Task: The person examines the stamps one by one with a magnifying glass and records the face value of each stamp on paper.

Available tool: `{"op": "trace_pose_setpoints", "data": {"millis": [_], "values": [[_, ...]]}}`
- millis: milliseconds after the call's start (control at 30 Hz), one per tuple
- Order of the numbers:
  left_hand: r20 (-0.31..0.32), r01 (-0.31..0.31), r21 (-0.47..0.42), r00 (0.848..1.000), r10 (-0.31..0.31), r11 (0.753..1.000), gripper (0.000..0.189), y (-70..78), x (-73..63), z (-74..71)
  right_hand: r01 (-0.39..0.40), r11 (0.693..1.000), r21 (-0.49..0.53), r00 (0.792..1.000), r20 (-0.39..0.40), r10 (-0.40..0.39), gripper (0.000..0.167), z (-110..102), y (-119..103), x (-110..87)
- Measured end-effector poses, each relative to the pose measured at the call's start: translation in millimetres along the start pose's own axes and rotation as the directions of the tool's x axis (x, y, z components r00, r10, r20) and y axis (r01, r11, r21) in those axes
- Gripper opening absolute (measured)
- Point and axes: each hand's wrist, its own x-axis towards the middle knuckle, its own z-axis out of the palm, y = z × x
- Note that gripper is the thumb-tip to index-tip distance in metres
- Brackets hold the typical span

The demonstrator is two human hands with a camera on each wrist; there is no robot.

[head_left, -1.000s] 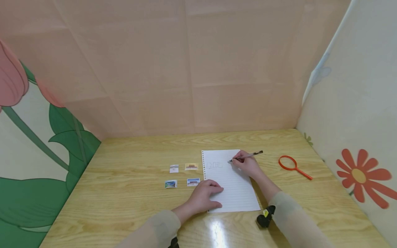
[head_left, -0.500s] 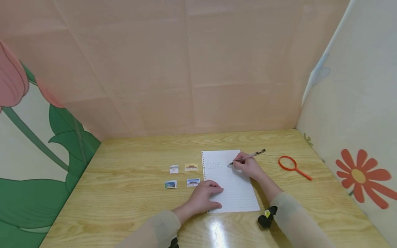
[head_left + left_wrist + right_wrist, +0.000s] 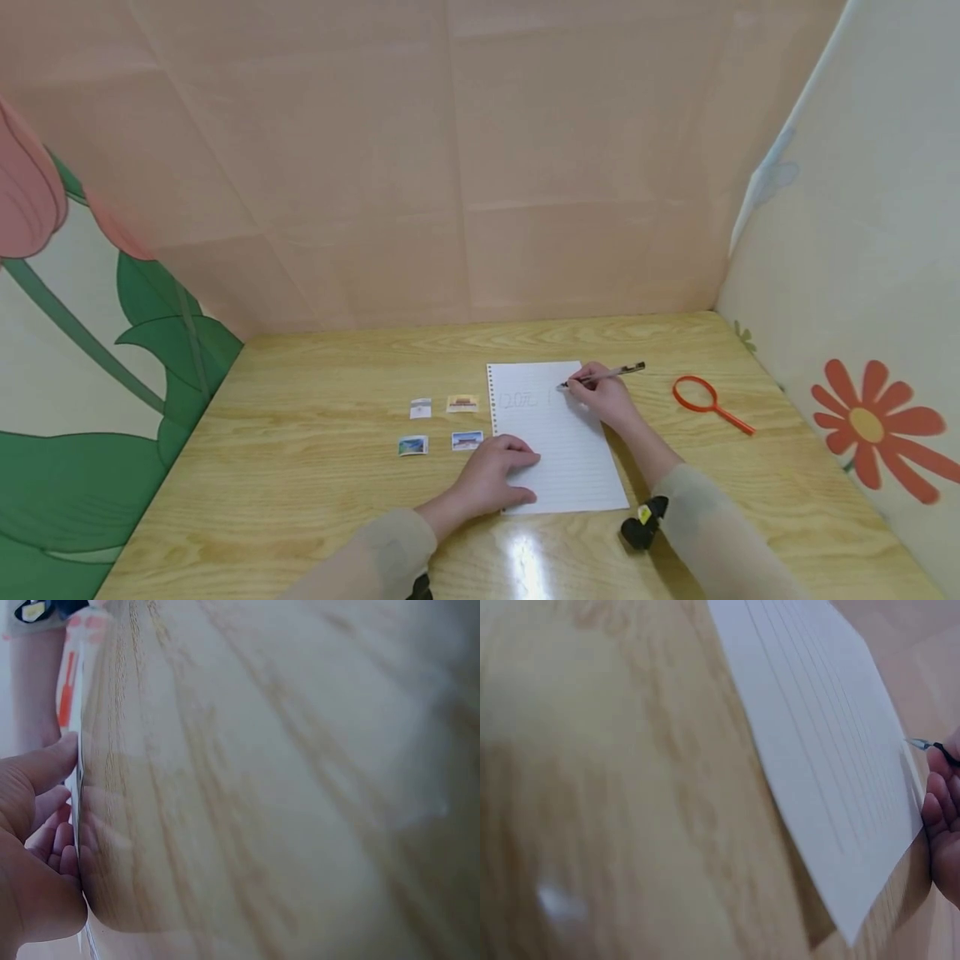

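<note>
Currently, the right hand (image 3: 606, 402) grips the pen (image 3: 626, 369) between thumb and fingers, with the barrel slanting up and to the right and the tip projecting ahead of the fingertips. The tip is positioned over the upper half of the ruled sheet (image 3: 573, 471); contact between tip and surface is too fine to confirm. The sheet lies flat on the wood-grain table (image 3: 315, 433), beneath the right hand, its perforated edge facing left. Faint handwriting (image 3: 519, 400) occupies the upper left portion of the sheet, left of the pen tip; a short stroke stands between the two. The left hand (image 3: 495, 475) grasps nothing: it rests across the lower left edge of the sheet, thumb and fingers relaxed and spread apart. Four small picture stamps lie left of the sheet in two rows: a pale stamp (image 3: 421, 408) and a yellow stamp (image 3: 462, 404) above, a green-blue stamp (image 3: 413, 446) and a blue stamp (image 3: 467, 440) below. The blue stamp sits just beside the left hand. A red magnifying glass (image 3: 716, 408) lies to the right of the right hand, apart from the sheet, handle toward the lower right.
</note>
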Motion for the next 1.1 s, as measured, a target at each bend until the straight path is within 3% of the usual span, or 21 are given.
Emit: {"op": "trace_pose_setpoints", "data": {"millis": [233,533,833,1100], "values": [[-0.006,-0.008,0.009,1.0,0.008,1.0,0.055,-1.3,0.5,0.5,0.024,0.999,-0.026,1.0,-0.018,-0.024,0.006,3.4,-0.1,2.1],[-0.005,-0.012,0.014,1.0,0.012,1.0,0.055,-3.0,2.0,2.0,0.041,0.999,-0.017,0.998,0.038,-0.04,0.007,3.0,-0.8,-0.8],[0.001,-0.004,0.012,1.0,0.004,1.0,0.055,-3.2,1.6,1.9,0.042,0.999,0.002,0.999,0.033,-0.042,0.01,3.2,1.1,-2.4],[-0.001,-0.006,0.015,1.0,0.006,1.0,0.055,-3.0,1.5,1.7,0.091,0.996,0.016,0.995,0.032,-0.091,0.006,1.6,5.6,-2.3]]}}
